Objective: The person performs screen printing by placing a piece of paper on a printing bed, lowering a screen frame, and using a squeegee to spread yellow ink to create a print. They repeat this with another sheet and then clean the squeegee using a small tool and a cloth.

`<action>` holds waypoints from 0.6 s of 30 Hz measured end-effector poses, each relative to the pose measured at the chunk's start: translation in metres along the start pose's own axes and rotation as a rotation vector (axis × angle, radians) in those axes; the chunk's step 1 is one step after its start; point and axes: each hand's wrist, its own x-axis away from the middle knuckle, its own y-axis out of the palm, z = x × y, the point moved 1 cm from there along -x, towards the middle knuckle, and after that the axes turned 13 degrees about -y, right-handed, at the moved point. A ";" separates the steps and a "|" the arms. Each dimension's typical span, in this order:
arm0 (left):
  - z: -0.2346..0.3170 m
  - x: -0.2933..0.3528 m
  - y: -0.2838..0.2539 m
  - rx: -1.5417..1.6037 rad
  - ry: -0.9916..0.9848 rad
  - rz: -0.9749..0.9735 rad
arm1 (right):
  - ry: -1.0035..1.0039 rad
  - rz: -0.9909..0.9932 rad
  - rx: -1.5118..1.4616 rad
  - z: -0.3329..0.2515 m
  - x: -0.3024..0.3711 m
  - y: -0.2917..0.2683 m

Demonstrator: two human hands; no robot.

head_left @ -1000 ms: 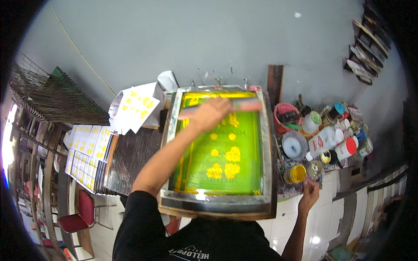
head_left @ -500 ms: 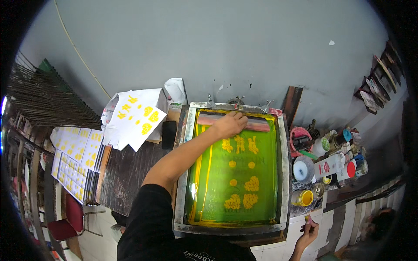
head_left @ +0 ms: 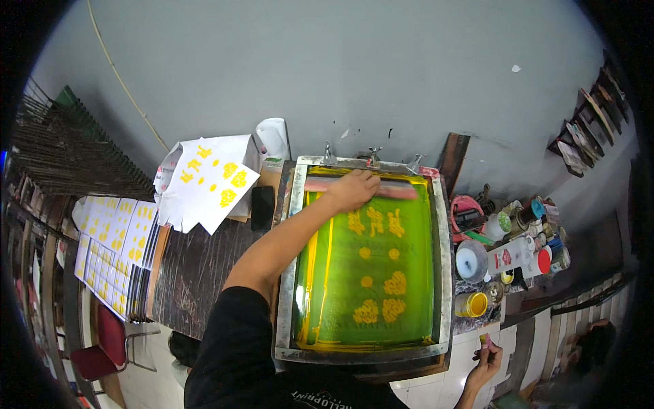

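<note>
Stretched across the far end of a green printing screen (head_left: 344, 273) is a long pink squeegee (head_left: 398, 193). My left hand (head_left: 355, 189) is closed over the squeegee's middle, with the forearm reaching across the screen's left side. Yellow ink marks show in the mesh, and yellow streaks run along its left and near edges. A metal frame (head_left: 444, 286) surrounds the mesh. Off the screen's near right corner, my right hand (head_left: 485, 361) pinches a small pink and yellow piece (head_left: 484, 339), whose kind I cannot make out.
Right of the frame stand a yellow ink jar (head_left: 471, 305), a white bottle (head_left: 512, 255) and a pink basin (head_left: 466, 208). On the left are printed white sheets (head_left: 208, 184), a black phone (head_left: 262, 208) and a rack (head_left: 75, 150). Clamps (head_left: 330, 154) line the far edge.
My left hand and the squeegee have shifted slightly to the left at the far end of the screen. My right hand stays in about the same place, still pinching the small piece.
</note>
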 end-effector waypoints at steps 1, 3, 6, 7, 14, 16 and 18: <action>-0.002 -0.002 0.001 0.005 -0.008 -0.033 | 0.018 0.010 -0.004 -0.001 0.000 -0.001; 0.002 -0.001 0.002 0.028 -0.024 0.022 | 0.063 0.021 0.005 -0.005 0.001 -0.009; 0.005 -0.005 0.004 0.028 -0.033 0.012 | 0.069 0.054 0.010 -0.007 0.004 -0.018; 0.004 -0.006 0.003 0.026 -0.036 0.027 | 0.080 0.054 0.009 -0.007 0.005 -0.019; 0.010 -0.006 0.004 0.096 -0.074 0.064 | 0.093 0.069 -0.024 -0.003 0.014 -0.020; 0.011 -0.008 0.004 0.116 -0.057 0.103 | 0.110 0.073 -0.020 -0.002 0.015 -0.019; 0.011 -0.009 0.005 0.080 -0.064 0.035 | 0.103 0.070 -0.025 -0.002 0.015 -0.019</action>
